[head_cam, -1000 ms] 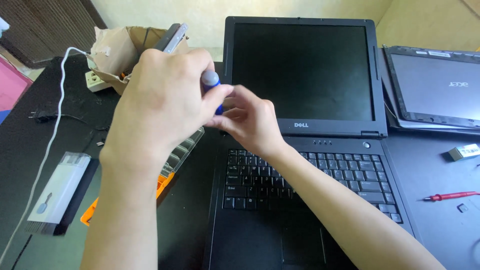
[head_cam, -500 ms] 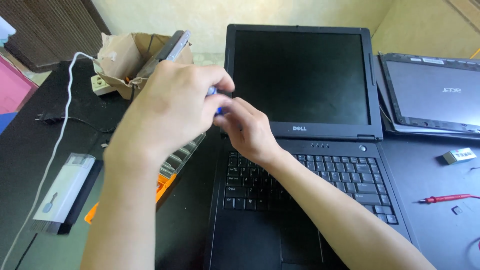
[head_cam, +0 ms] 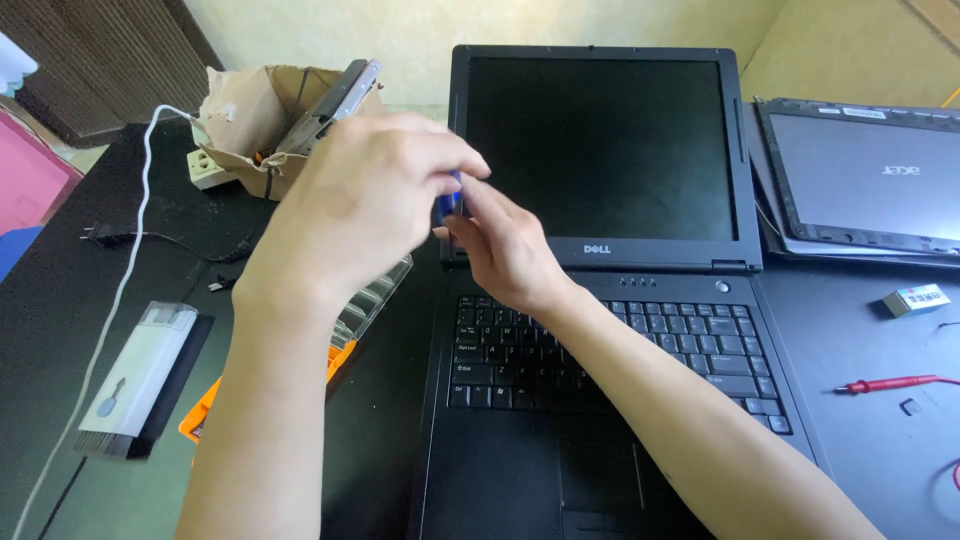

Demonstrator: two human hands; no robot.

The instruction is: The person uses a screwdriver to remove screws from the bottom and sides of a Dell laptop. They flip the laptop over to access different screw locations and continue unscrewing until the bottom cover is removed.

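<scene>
both hands meet just above the lower left corner of the open black laptop's (head_cam: 600,300) dark screen, near its left hinge. the left hand (head_cam: 365,205) is raised and slightly blurred, its fingers curled together over the top of a blue-handled screwdriver (head_cam: 450,203), of which only a short stretch of handle shows between the 2 hands. the right hand (head_cam: 505,250) sits just below and to the right, its thumb and fingertips pinched on the lower part of the same tool. the screwdriver's long axis looks close to upright, tipped a little, with its tip hidden behind the right hand, so i cannot tell what the tip touches. the tool lies between the hands, the left one on top and the right one nearer the laptop's hinge line.

left of the laptop, partly under the left forearm, lies a clear-lidded orange parts case (head_cam: 350,330). farther left rests a white and black brush-like tool (head_cam: 140,375) beside a white cable (head_cam: 120,290). a torn cardboard box (head_cam: 265,125) stands behind. to the right lie a second laptop lid (head_cam: 865,180), a small white eraser-like block (head_cam: 915,299) and a red probe (head_cam: 885,383).
</scene>
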